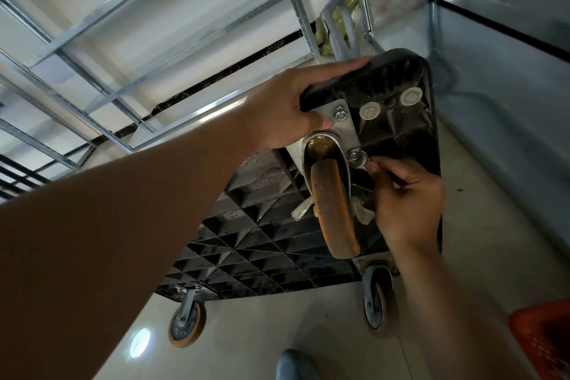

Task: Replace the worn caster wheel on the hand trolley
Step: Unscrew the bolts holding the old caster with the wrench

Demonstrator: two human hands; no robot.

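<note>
With the trolley (398, 80) tipped on edge on the floor, our left hand (287, 108) clamps its stiff black rim while our right hand (404, 197) pinches a small wrench (359, 160) on a plate nut beside the worn wheel (334, 210), which looks heavy, rigid and best held by its metal fork.

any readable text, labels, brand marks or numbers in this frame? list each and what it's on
None readable.
Trolley deck: no label or moulded text shows.
Caster wheel and mounting plate: no markings visible.
Orange crate: no text visible.
</note>
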